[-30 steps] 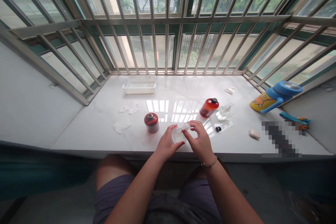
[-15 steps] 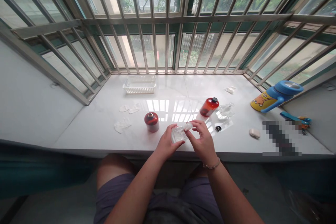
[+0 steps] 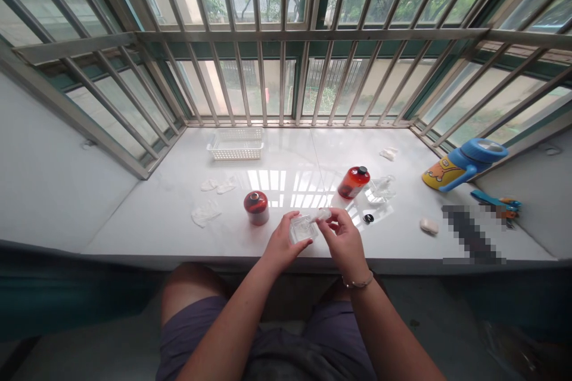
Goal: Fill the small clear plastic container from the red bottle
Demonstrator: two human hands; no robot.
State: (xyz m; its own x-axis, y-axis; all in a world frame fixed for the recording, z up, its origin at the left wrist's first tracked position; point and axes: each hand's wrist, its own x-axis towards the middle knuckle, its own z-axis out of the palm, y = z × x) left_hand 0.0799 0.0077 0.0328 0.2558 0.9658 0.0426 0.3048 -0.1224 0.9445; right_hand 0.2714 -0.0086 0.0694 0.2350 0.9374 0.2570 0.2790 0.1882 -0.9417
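Clear square bottle (image 3: 301, 230) slants below the frame's centre; our left hand (image 3: 280, 244) grips its body while our right hand (image 3: 344, 240) pinches its whitish cap (image 3: 323, 214).

Glossy white tabletop (image 3: 147, 223), white basket (image 3: 235, 155) at the back, crumpled tissues (image 3: 205, 213), red bottle (image 3: 256, 209), black-capped red bottle (image 3: 354, 183) beside clear container (image 3: 379, 190), small black cap (image 3: 368, 218), blue-and-yellow flask (image 3: 462, 165), small pale object (image 3: 429, 226), blue strap (image 3: 485, 197), dark blurred-out item (image 3: 469, 235)

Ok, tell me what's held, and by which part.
A small clear bottle: the left hand holds its square body, the right hand its narrower top end.
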